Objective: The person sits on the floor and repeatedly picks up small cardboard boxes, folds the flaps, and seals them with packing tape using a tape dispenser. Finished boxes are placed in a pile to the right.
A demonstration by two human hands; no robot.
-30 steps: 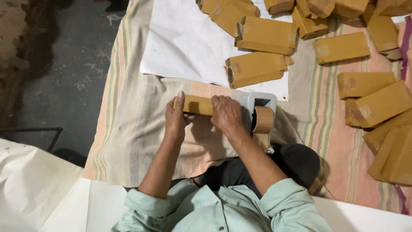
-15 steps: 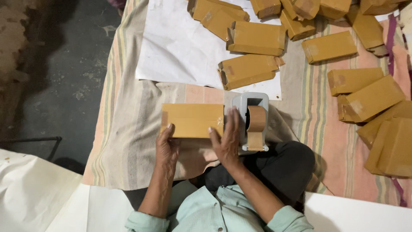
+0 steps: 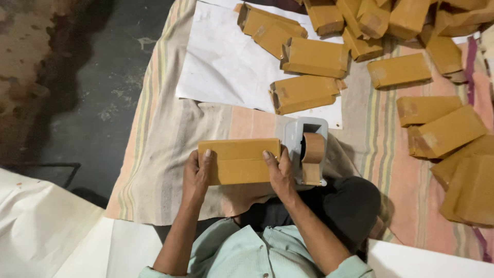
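I hold a flat brown cardboard box (image 3: 239, 161) with both hands over a striped cloth (image 3: 170, 149). My left hand (image 3: 195, 176) grips its left end and my right hand (image 3: 278, 172) grips its right end, thumbs on top. The box lies level with its broad face up. Just right of it stands a grey tape dispenser (image 3: 307, 150) with a roll of brown tape, touching or almost touching my right hand.
Several sealed brown boxes (image 3: 314, 56) are piled at the top and down the right side (image 3: 445, 131). A white paper sheet (image 3: 226, 67) lies beyond the held box. Dark bare floor (image 3: 77, 92) is on the left. White sheets (image 3: 46, 226) lie near my left.
The box has been turned from its narrow edge to its broad face up. My hands have shifted out to its two ends.
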